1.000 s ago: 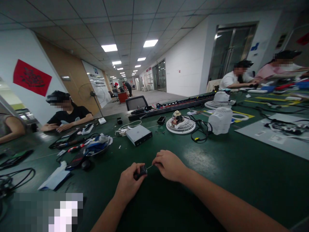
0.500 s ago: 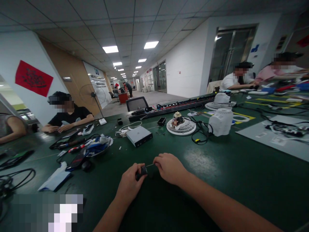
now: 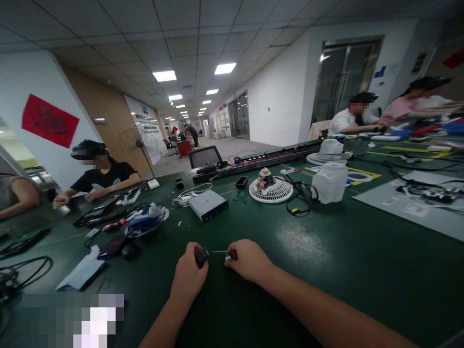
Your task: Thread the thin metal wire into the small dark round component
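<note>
My left hand (image 3: 190, 268) is closed around a small black part (image 3: 200, 257) with a lighter end face that points right. Across a narrow gap, my right hand (image 3: 248, 258) pinches a thin metal rod (image 3: 219, 251), which sticks out leftward toward the black part without touching it. A small whitish and dark piece shows at the rod's base between my right fingertips; its kind is too small to make out. Both hands are low over the green table (image 3: 246, 314). Ahead of them lies a grey optical disc drive (image 3: 208, 204).
A white fan grille with an exposed motor (image 3: 270, 186), a white housing (image 3: 329, 183) and black cables are ahead right. A small black tray (image 3: 241, 182) sits near the grille. Left are a computer mouse (image 3: 129, 250), a blue-white packet (image 3: 83, 268) and cables. Several people sit around the table.
My left hand has drawn left with the black part. The rod, which earlier reached close to that part, now stands apart from it, and the piece at its base has come into view.
</note>
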A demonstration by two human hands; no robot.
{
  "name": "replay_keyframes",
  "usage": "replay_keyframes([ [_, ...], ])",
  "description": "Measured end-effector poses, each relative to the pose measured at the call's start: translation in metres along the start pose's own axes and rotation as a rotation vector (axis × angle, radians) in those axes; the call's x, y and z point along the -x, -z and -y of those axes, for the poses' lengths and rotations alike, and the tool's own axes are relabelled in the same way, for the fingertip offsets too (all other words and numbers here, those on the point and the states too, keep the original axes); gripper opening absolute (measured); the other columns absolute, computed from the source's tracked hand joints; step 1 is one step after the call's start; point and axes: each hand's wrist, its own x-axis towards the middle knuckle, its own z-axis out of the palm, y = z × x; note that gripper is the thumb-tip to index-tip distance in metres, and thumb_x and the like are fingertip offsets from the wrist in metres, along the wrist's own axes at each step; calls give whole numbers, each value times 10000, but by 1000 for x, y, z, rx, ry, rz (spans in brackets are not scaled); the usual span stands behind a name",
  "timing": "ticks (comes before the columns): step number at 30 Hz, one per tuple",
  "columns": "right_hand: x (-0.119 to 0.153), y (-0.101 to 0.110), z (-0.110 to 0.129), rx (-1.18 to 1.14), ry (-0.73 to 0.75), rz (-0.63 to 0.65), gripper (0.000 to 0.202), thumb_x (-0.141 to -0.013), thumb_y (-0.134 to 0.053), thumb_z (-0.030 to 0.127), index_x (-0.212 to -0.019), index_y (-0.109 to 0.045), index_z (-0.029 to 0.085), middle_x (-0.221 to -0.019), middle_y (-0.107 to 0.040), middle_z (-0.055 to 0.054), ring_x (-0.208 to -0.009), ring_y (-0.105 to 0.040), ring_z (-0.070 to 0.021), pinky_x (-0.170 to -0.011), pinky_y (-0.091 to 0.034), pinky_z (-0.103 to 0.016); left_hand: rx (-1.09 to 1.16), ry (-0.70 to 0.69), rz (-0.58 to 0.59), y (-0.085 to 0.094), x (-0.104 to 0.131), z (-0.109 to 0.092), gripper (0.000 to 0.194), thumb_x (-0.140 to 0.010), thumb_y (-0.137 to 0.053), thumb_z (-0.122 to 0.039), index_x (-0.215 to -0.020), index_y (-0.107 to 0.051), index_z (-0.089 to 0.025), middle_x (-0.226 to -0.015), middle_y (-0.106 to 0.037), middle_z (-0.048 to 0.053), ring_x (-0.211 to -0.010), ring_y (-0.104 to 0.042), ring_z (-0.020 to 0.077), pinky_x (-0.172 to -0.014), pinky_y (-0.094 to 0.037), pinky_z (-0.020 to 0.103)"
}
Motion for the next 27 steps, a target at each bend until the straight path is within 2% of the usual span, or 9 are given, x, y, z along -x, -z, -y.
replay_keyframes([
  [2,-3,0,-4,-48,46,-7,142,-744,-719,301,-876,-743,254,-811,-718,-9,-750,-647,-183,-634,-431,-275,19,-8,1,-1,-1,2,184,-790,-575,-214,-964,-516,-209,-888,-686,56,-797,-687,225,-699,-525,339],
  [5,-8,2,-12,-191,104,-88,155,-806,-658,280,-934,-738,243,-864,-729,-14,-796,-655,-176,-705,-459,-281,66,-28,-3,-4,-2,7,238,-786,-609,-247,-1007,-538,-196,-960,-687,78,-857,-683,240,-747,-538,370],
  [9,-14,3,-17,-440,90,-175,159,-815,-645,257,-946,-702,188,-899,-725,-33,-827,-661,-172,-747,-482,-279,122,-77,31,-6,-1,6,284,-756,-661,-248,-1025,-586,-198,-1021,-680,78,-926,-667,251,-802,-541,394],
  [14,-13,-1,-11,-627,134,-138,110,-757,-698,205,-861,-692,169,-839,-718,-18,-792,-656,-160,-717,-483,-261,169,-196,83,-4,5,-7,235,-775,-653,-230,-1007,-614,-219,-1010,-678,54,-907,-660,228,-788,-538,365],
  [18,-7,-1,-4,-534,151,-124,81,-732,-706,168,-811,-725,174,-756,-700,-3,-715,-621,-149,-646,-444,-250,211,-294,83,-2,9,-13,247,-794,-659,-234,-1038,-629,-242,-1018,-684,41,-928,-653,218,-820,-534,355],
  [23,-6,1,-3,-556,185,-110,128,-715,-693,134,-817,-755,180,-815,-708,-20,-756,-622,-151,-688,-452,-257,230,-329,77,0,10,-13,254,-800,-667,-251,-1053,-638,-241,-1024,-693,52,-940,-655,229,-843,-543,380],
  [27,-11,-2,-7,-758,73,10,134,-691,-718,176,-819,-753,156,-765,-713,-23,-722,-627,-157,-668,-468,-259,245,-353,78,1,10,-13,266,-804,-663,-230,-1068,-637,-248,-1042,-700,48,-961,-659,225,-859,-545,376],
])
